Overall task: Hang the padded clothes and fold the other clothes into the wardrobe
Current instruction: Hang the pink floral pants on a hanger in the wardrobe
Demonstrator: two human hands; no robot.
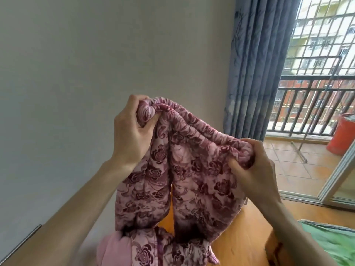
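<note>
You've got the padded floral trousers strung between your hands, left hand and right hand each bunching the gathered waistband — soft, bulky, probably light, so keep to that elastic edge.

Quilted matt cloth trousers, smooth varnished wood floor, metal railing, perhaps plastic bucket
</note>
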